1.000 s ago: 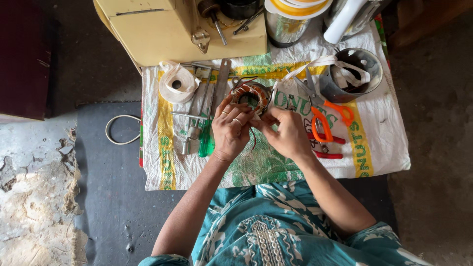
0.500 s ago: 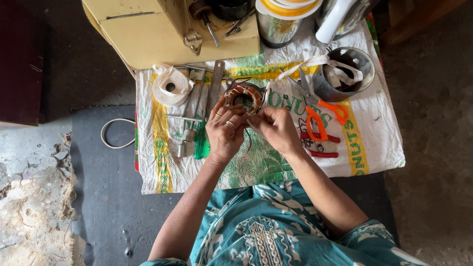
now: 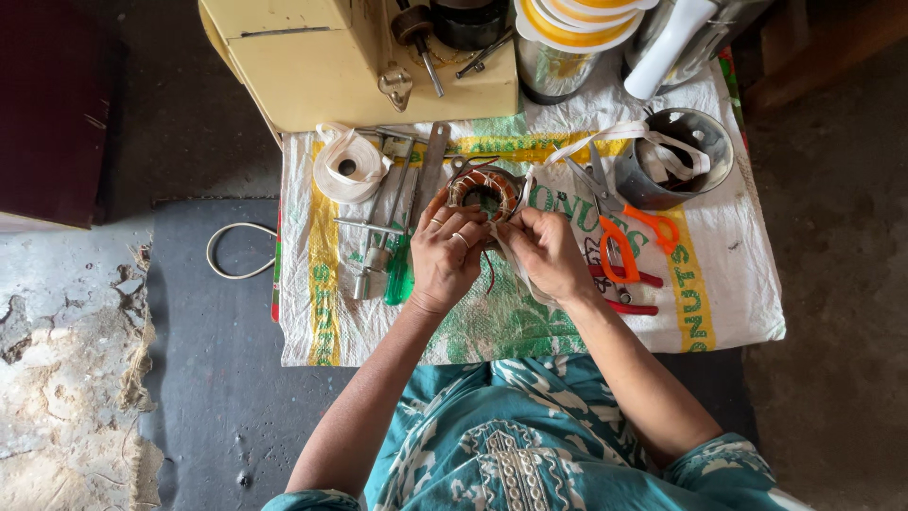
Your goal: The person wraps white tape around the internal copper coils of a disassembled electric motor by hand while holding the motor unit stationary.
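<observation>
Both hands, left hand [image 3: 446, 257] and right hand [image 3: 547, 254], are clamped on a copper-wound coil [image 3: 484, 192].
Thin winding wire could be snapped if tugged hard.

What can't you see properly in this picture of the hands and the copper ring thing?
- Head view: the near side of the copper coil ring is covered by the left hand and right hand.
- What the right hand's fingertips pinch is too small to tell.
- The yellow-rimmed round container and the white handle are cut off by the top edge.
- The orange-handled scissors partly cover the red-handled tool.
</observation>
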